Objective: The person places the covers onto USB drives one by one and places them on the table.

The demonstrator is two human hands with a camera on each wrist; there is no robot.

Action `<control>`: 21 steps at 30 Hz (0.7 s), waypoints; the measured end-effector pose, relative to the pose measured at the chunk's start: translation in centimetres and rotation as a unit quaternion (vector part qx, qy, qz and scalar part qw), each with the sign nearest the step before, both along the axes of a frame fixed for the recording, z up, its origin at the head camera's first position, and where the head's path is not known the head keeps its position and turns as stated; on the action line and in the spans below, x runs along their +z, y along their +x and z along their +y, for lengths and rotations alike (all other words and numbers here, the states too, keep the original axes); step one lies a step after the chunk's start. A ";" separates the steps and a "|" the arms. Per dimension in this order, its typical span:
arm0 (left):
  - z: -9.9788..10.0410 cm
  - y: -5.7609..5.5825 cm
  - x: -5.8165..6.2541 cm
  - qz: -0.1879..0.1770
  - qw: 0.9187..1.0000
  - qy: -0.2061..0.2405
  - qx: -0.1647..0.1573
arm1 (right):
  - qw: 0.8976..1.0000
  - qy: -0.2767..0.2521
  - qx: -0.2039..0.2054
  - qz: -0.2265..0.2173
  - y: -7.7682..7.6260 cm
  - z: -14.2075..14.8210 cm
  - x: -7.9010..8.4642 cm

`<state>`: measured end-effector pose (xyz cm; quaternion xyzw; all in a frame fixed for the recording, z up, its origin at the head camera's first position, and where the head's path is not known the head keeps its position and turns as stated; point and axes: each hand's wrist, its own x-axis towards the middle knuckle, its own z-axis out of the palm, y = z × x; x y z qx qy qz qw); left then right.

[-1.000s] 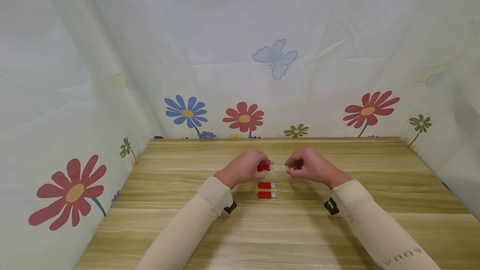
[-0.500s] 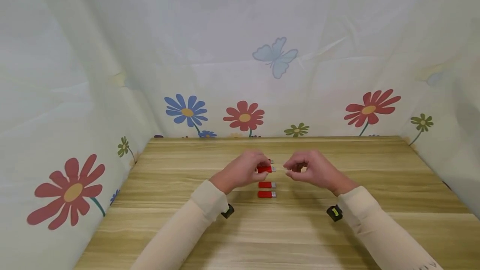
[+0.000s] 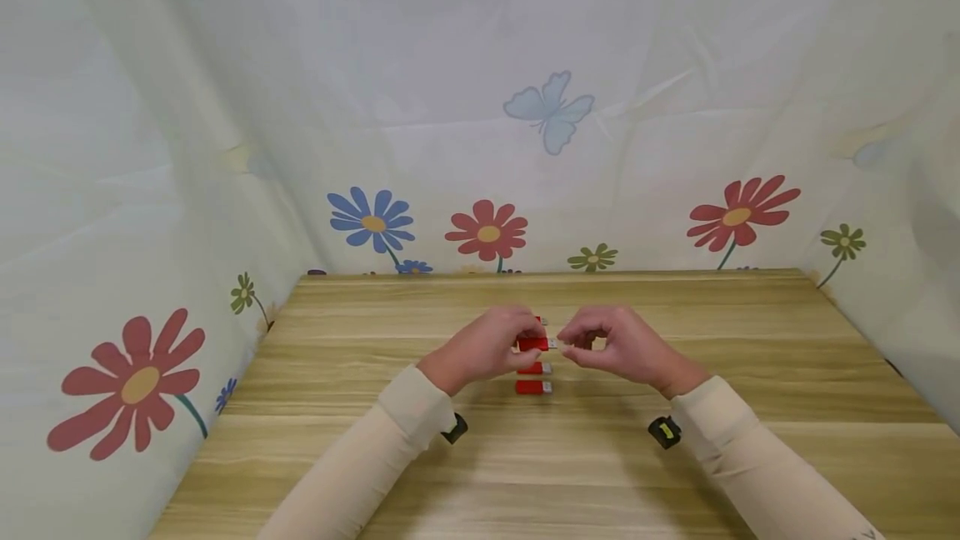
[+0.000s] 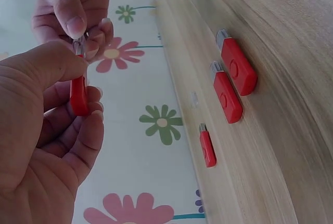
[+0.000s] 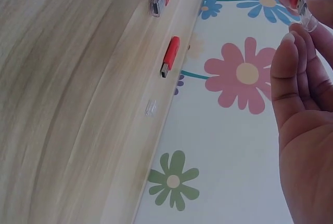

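Note:
In the head view, my left hand (image 3: 487, 344) grips a red USB flash drive (image 3: 533, 344) by its body, metal plug toward the right. My right hand (image 3: 626, 348) has its fingertips at that plug end. It pinches a small clear cap (image 5: 309, 22) there, overlapping the plug in the right wrist view. The left wrist view shows the held USB drive (image 4: 78, 96) between thumb and curled fingers. Below the hands, two red USB drives with clear caps, a nearer one (image 4: 239, 67) and another (image 4: 227, 98), lie side by side on the table.
Farther back on the wooden table (image 3: 360, 457) lies a red USB drive (image 5: 170, 56) with its metal plug bare. A loose clear cap (image 5: 151, 108) lies apart from it, in line with its plug. A flower-printed curtain (image 3: 420, 107) rises behind the table's back edge.
My left hand has brought the drive slightly nearer and to the right. My right hand has moved left, and the gap between its fingertips and the drive's plug has closed.

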<state>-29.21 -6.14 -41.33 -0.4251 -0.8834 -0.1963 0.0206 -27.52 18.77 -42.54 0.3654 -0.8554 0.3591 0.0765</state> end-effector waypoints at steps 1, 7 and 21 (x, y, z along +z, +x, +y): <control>0.0 0.0 0.0 0.002 1.000 -0.001 0.000 | 1.000 0.000 -0.001 0.001 0.0 0.0 0.0; 0.2 0.0 -0.2 0.002 1.000 -0.001 0.003 | 1.000 -0.002 -0.001 0.003 -0.1 -0.1 -0.1; 0.2 0.0 -0.3 -0.001 1.000 0.000 0.008 | 1.000 -0.002 -0.012 -0.004 -0.3 -0.2 -0.4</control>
